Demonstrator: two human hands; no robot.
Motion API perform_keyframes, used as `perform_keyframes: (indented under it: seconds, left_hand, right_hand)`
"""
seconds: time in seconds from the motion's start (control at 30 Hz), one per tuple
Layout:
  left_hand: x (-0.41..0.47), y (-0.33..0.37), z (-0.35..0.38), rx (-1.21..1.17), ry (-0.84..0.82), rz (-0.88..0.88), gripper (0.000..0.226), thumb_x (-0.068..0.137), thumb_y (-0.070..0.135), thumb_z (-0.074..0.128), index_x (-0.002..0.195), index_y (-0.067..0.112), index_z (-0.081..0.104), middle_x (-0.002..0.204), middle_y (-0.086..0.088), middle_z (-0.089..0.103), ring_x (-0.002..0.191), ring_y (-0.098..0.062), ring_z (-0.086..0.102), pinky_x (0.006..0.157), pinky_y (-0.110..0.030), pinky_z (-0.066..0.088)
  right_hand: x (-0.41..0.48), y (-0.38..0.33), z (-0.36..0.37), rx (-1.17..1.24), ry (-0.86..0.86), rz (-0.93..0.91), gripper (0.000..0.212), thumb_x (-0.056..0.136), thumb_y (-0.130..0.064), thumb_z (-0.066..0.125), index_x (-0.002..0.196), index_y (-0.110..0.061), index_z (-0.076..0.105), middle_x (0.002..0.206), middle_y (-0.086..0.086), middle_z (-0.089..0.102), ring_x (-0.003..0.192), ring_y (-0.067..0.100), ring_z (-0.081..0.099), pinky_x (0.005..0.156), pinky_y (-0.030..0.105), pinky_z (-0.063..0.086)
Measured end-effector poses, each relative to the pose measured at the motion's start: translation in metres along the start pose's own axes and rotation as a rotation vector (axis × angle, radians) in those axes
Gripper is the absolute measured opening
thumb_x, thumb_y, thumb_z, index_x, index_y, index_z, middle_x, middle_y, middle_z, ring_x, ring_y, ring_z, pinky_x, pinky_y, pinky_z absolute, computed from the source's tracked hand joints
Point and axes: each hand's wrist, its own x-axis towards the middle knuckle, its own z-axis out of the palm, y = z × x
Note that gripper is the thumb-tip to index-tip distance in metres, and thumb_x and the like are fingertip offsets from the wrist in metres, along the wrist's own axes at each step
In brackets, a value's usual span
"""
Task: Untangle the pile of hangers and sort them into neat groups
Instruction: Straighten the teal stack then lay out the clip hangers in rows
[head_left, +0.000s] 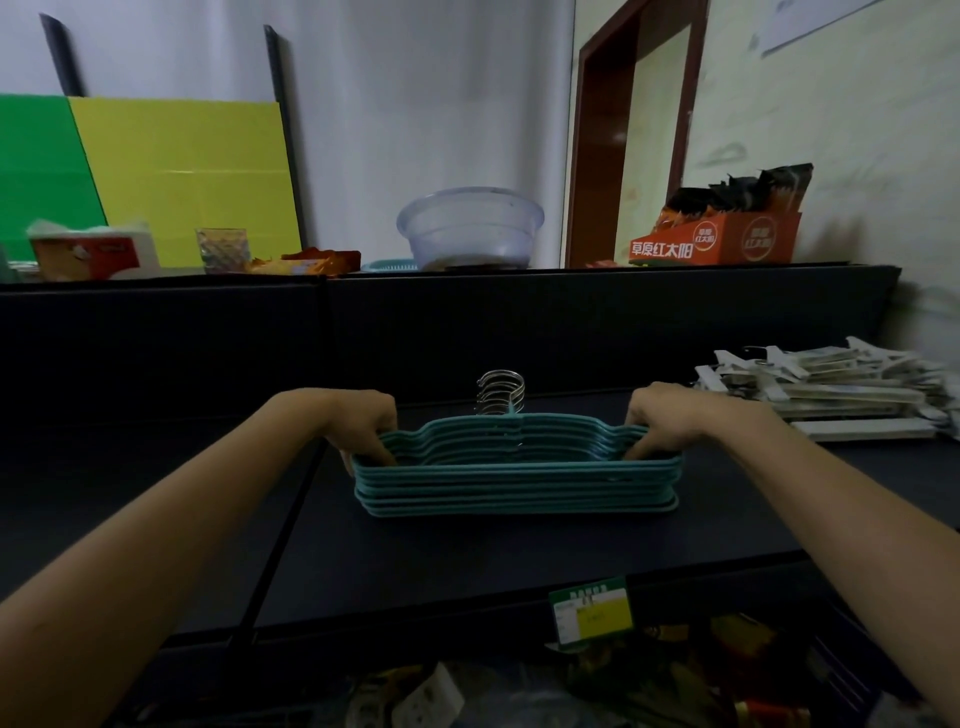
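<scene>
A neat stack of several teal hangers (514, 486) lies flat on the dark shelf (467, 561), their metal hooks (500, 391) lined up at the back. My left hand (366, 421) grips the stack's left end, fingers curled down inside the frames. My right hand (657, 415) grips the right end the same way. A second group, white clip hangers (831, 387), is piled on the shelf at the far right, apart from both hands.
A raised dark ledge (467, 280) behind holds a clear plastic basin (470, 226), a glass (222, 249), a tissue pack (93, 252) and an orange snack box (722, 236). A price tag (592, 613) hangs on the shelf's front edge, with packaged goods below.
</scene>
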Motion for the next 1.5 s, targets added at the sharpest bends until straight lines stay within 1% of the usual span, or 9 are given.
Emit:
perform_keyframes:
  seconds: [0.13,0.3,0.37,0.5,0.63,0.77,1.07,1.27,1.5]
  left_hand:
    - [-0.003,-0.001,0.002,-0.1,-0.003,0.007,0.018,0.087,0.018,0.062,0.07,0.013,0.065,0.072,0.0,0.067,0.073,-0.019,0.068,0.059,-0.021,0.054]
    - [-0.004,-0.009,0.006,-0.181,0.058,0.023,0.017,0.083,0.027,0.066,0.072,0.015,0.069,0.073,-0.001,0.067,0.065,-0.008,0.062,0.062,-0.019,0.049]
    - [-0.009,-0.015,0.014,-0.351,0.112,0.034,0.028,0.081,0.042,0.064,0.081,0.016,0.074,0.072,0.005,0.069,0.064,-0.005,0.062,0.061,-0.017,0.047]
    - [-0.014,-0.023,0.047,-1.023,0.273,-0.075,0.059,0.081,0.065,0.04,0.092,0.019,0.075,0.093,-0.001,0.074,0.087,-0.014,0.068,0.076,-0.025,0.047]
    - [-0.004,-0.007,0.079,-1.644,0.551,-0.158,0.059,0.098,0.044,0.026,0.094,0.004,0.069,0.094,-0.014,0.07,0.091,-0.027,0.063,0.075,-0.035,0.048]
    - [0.0,0.012,0.089,-1.735,0.717,-0.163,0.053,0.099,0.038,0.03,0.08,0.01,0.071,0.071,-0.007,0.074,0.077,-0.023,0.066,0.063,-0.035,0.048]
    - [0.003,0.026,0.088,-1.68,0.847,-0.224,0.049,0.098,0.039,0.032,0.074,0.018,0.069,0.065,-0.002,0.07,0.069,-0.022,0.064,0.06,-0.034,0.047]
    - [-0.003,0.026,0.089,-1.678,0.895,-0.321,0.04,0.095,0.037,0.034,0.078,0.018,0.064,0.079,-0.008,0.068,0.076,-0.026,0.064,0.076,-0.042,0.05]
    - [-0.016,0.004,0.09,-1.617,0.948,-0.343,0.039,0.092,0.036,0.037,0.078,0.016,0.067,0.077,-0.008,0.069,0.073,-0.027,0.064,0.068,-0.038,0.05]
  right_hand:
    - [0.0,-0.002,-0.002,-0.009,-0.004,-0.003,0.033,0.083,-0.035,0.066,0.096,-0.005,0.071,0.093,0.011,0.071,0.077,0.018,0.062,0.062,0.025,0.048]
    - [-0.003,0.004,0.002,0.088,0.006,-0.014,0.027,0.08,-0.043,0.067,0.075,-0.017,0.07,0.065,-0.007,0.066,0.06,0.01,0.058,0.051,0.018,0.042]
    - [-0.01,0.011,0.01,0.339,-0.002,0.005,0.042,0.068,-0.065,0.061,0.063,-0.023,0.062,0.051,-0.015,0.054,0.05,0.003,0.046,0.05,0.016,0.035]
    - [-0.014,0.024,0.052,1.287,0.083,0.081,0.07,0.074,-0.075,0.039,0.104,-0.021,0.072,0.105,-0.002,0.069,0.102,0.018,0.061,0.096,0.038,0.042]
    - [-0.013,0.009,0.082,1.76,0.385,0.17,0.052,0.096,-0.046,0.034,0.091,-0.009,0.071,0.086,0.009,0.073,0.088,0.021,0.065,0.074,0.034,0.048]
    - [-0.011,-0.003,0.084,1.719,0.489,0.267,0.052,0.096,-0.049,0.033,0.08,-0.013,0.067,0.082,0.005,0.069,0.082,0.02,0.064,0.069,0.034,0.048]
    - [-0.009,-0.013,0.084,1.706,0.558,0.347,0.049,0.094,-0.053,0.034,0.08,-0.018,0.065,0.088,0.006,0.067,0.085,0.023,0.063,0.081,0.041,0.048]
    - [-0.008,-0.024,0.083,1.716,0.583,0.372,0.04,0.095,-0.046,0.036,0.076,-0.021,0.061,0.085,0.005,0.065,0.081,0.022,0.062,0.08,0.04,0.046]
    - [0.01,-0.045,0.079,1.703,0.522,0.365,0.039,0.095,-0.046,0.036,0.082,-0.019,0.061,0.089,0.006,0.065,0.086,0.023,0.061,0.084,0.04,0.047]
